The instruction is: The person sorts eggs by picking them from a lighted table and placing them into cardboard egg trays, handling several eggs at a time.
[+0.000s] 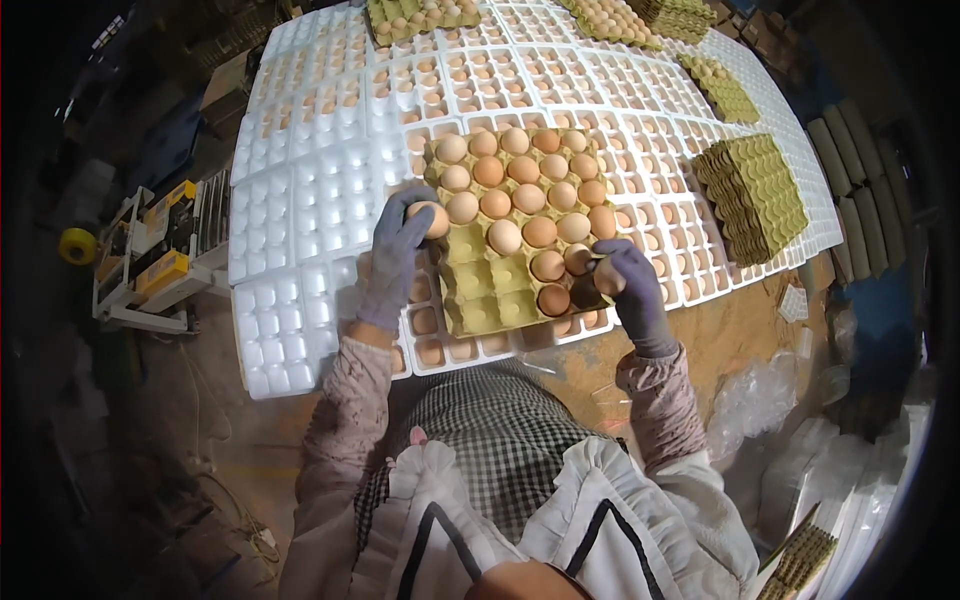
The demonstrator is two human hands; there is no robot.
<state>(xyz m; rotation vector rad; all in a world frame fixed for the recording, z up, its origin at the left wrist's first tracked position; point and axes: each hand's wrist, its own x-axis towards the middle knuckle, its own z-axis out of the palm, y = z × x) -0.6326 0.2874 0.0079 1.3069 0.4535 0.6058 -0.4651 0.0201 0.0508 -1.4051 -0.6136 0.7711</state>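
Note:
In a purple-grey glove, my left hand (pixel 403 251) grips a brown egg (pixel 429 220) beside the left edge of a yellow-green pulp egg tray (pixel 481 319). My right hand (pixel 634 289), gloved alike, grips another egg (pixel 609 277) over the tray's lower right corner. Brown and pale eggs (pixel 523 169) fill the tray's upper rows, while several cups at its lower left are bare. The tray lies on top of white foam egg trays (pixel 390 356), and eggs sit in the compartments around it. My right fingers partly hide the cups beneath them.
White foam trays without eggs (pixel 277 337) cover the table's left side. A stack of pulp trays (pixel 754 199) stands at the right. Farther back are pulp trays with eggs (pixel 424 19). A white-framed machine (pixel 161 262) is at the left, and clear plastic bags (pixel 754 397) lie at the lower right.

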